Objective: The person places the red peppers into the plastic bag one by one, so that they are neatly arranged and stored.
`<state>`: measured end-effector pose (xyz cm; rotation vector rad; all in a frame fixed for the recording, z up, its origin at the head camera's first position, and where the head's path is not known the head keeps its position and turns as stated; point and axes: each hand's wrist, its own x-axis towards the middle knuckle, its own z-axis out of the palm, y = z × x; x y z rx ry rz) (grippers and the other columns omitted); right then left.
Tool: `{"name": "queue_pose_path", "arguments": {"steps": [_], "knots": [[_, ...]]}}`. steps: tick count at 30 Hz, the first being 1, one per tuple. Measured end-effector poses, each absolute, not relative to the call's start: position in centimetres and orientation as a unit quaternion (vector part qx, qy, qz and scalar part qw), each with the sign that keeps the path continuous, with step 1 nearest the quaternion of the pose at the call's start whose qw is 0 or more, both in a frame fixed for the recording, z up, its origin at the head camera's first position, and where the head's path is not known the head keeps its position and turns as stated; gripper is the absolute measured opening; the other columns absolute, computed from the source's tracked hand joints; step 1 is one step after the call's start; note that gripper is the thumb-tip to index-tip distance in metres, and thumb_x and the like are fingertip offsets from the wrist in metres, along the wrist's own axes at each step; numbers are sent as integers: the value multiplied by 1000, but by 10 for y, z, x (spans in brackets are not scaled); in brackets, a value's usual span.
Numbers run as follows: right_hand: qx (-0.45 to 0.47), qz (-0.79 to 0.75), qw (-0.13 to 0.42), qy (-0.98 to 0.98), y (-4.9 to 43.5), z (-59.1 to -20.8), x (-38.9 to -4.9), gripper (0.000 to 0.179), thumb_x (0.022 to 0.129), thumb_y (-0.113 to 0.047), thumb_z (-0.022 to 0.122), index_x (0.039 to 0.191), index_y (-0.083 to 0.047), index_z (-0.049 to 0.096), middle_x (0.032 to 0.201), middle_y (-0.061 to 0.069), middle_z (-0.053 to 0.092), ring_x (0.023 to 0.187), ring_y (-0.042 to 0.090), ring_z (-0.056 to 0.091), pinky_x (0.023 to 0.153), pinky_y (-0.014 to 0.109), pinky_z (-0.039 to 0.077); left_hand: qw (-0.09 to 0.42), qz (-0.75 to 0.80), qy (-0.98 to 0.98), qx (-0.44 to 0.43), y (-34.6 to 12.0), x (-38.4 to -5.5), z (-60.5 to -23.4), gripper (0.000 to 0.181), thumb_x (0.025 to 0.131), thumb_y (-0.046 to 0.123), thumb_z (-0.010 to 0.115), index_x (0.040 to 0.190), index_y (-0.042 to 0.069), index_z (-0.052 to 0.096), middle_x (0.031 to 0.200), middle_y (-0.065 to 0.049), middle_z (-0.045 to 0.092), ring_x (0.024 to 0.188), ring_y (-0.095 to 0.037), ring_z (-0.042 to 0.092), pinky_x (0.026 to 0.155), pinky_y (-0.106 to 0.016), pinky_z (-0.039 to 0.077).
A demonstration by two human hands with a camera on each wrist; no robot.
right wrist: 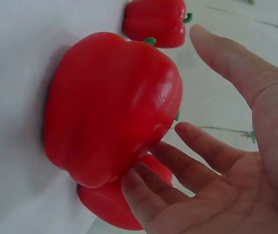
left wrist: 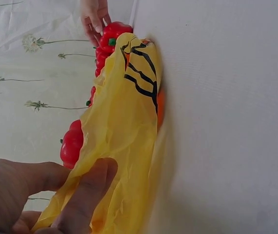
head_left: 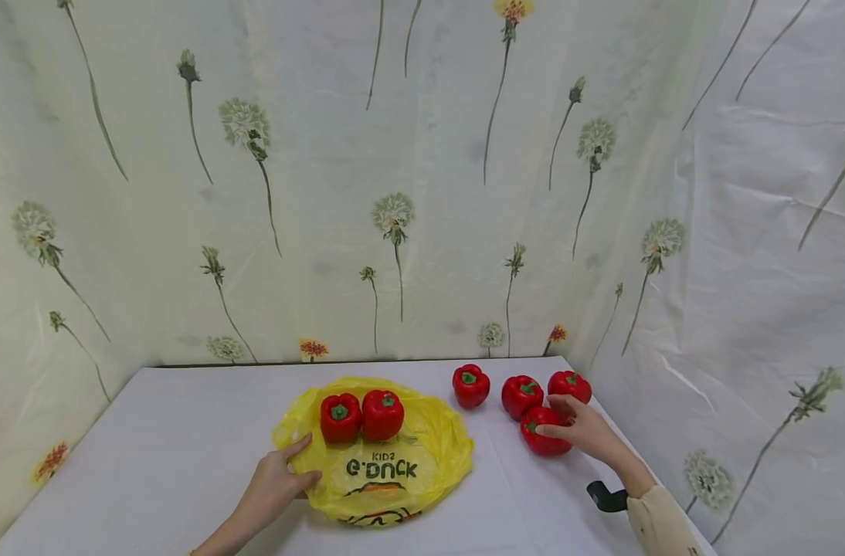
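A yellow plastic bag [head_left: 432, 432] with printed lettering lies spread on the table, two red bell peppers [head_left: 340, 418] side by side in it. At its left edge, my left hand [head_left: 276, 472] holds the rim; the left wrist view shows the thin plastic [left wrist: 119, 122] between thumb and fingers. To the right, my right hand [head_left: 588, 429] reaches over the nearest red bell pepper [head_left: 542, 442] of a group. Close up in the right wrist view, the fingers spread beside this pepper [right wrist: 112, 107], fingertips right at its side and the thumb held away.
Behind the near pepper stand two more bell peppers [head_left: 522, 396], and another pepper [head_left: 471, 386] is nearer the bag. A dark curved object [head_left: 606, 496] is by the right wrist. A flower-printed curtain [head_left: 422, 232] hangs along the table's back and right.
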<state>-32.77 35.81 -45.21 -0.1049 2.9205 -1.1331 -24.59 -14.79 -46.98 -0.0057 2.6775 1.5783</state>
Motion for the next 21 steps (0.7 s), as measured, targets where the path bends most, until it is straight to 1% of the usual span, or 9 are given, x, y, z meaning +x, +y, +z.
{"name": "queue_pose_path", "arguments": {"steps": [4, 10, 12, 14, 17, 21], "knots": [[-33, -361, 9, 932, 358, -457, -328, 90, 71, -34, 84, 142, -1, 39, 139, 28, 43, 125, 49, 40, 79, 47, 58, 16, 510, 860, -3, -148, -246, -470, 69, 79, 9, 73, 140, -4, 45, 53, -4, 59, 52, -21, 65, 46, -22, 45], [-34, -337, 18, 941, 362, -465, -329, 94, 67, -39, 85, 140, -1, 40, 136, 30, 43, 121, 50, 41, 79, 50, 57, 17, 515, 857, 0, -148, -247, -471, 68, 79, 8, 73, 140, -4, 45, 55, -5, 61, 52, -20, 65, 47, -24, 47], [-40, -339, 20, 940, 362, -465, -327, 95, 67, -37, 86, 141, -2, 39, 136, 31, 42, 122, 51, 40, 79, 51, 57, 18, 518, 855, 2, -148, -247, -471, 69, 79, 8, 72, 140, -5, 44, 55, -5, 62, 52, -21, 66, 48, -25, 49], [-45, -342, 24, 938, 362, -464, -327, 95, 67, -34, 86, 142, -2, 38, 137, 30, 42, 123, 51, 40, 80, 51, 56, 18, 517, 856, 1, -148, -246, -470, 69, 79, 9, 73, 140, -5, 44, 55, -5, 62, 52, -21, 66, 47, -24, 49], [-49, -344, 27, 937, 361, -464, -326, 94, 67, -30, 87, 142, -2, 37, 137, 30, 42, 123, 50, 40, 80, 51, 56, 17, 518, 855, 0, -148, -246, -470, 69, 79, 9, 72, 140, -6, 44, 57, -5, 64, 53, -21, 67, 50, -27, 52], [-41, -339, 26, 940, 358, -464, -325, 94, 68, -29, 87, 142, -1, 37, 136, 30, 42, 123, 51, 40, 80, 51, 56, 16, 518, 855, -2, -147, -246, -472, 69, 79, 8, 72, 140, -6, 44, 59, -5, 64, 53, -20, 67, 53, -31, 55]]}}
